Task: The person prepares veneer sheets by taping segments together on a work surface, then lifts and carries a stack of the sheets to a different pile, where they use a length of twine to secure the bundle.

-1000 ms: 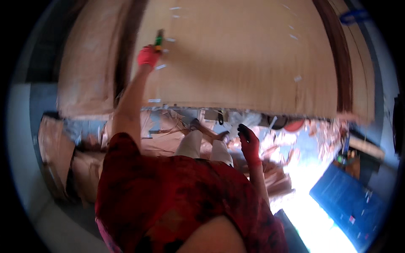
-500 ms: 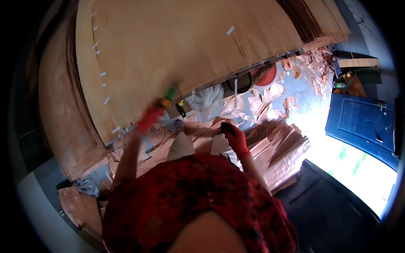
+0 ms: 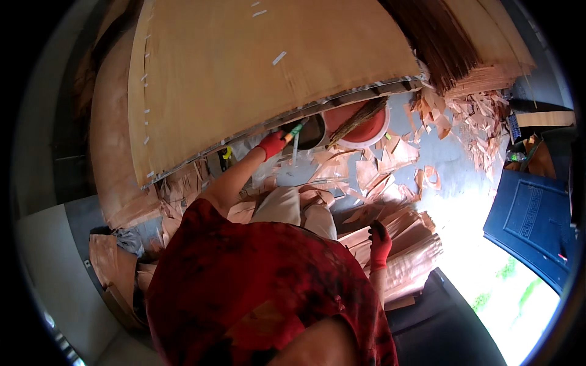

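Note:
My left hand (image 3: pixel 272 145), in a red glove, is closed around a short hand tool (image 3: pixel 294 131) with orange and green on it. Its far end reaches over the near rim of a dark bucket (image 3: pixel 314 132), just below the edge of a big wooden sheet (image 3: pixel 244 67). What kind of tool it is cannot be made out. My right hand (image 3: pixel 379 243), gloved in red with dark finger parts, hovers above a stack of thin wood veneer (image 3: pixel 408 262). Its fingers are curled, and whatever may lie inside them is hidden.
Beside the dark bucket stands a red tub (image 3: pixel 357 131) with a whisk broom (image 3: pixel 360 122) across it. A yellow-and-black tool (image 3: pixel 226 155) lies near clear plastic (image 3: pixel 247 146). Veneer scraps (image 3: pixel 390 155) litter the floor. A blue door (image 3: pixel 528 213) is at the right.
My left hand has moved right with its tool, from above the wooden sheet to the dark bucket. My right hand has shifted right and toward me, over the veneer. The view has turned.

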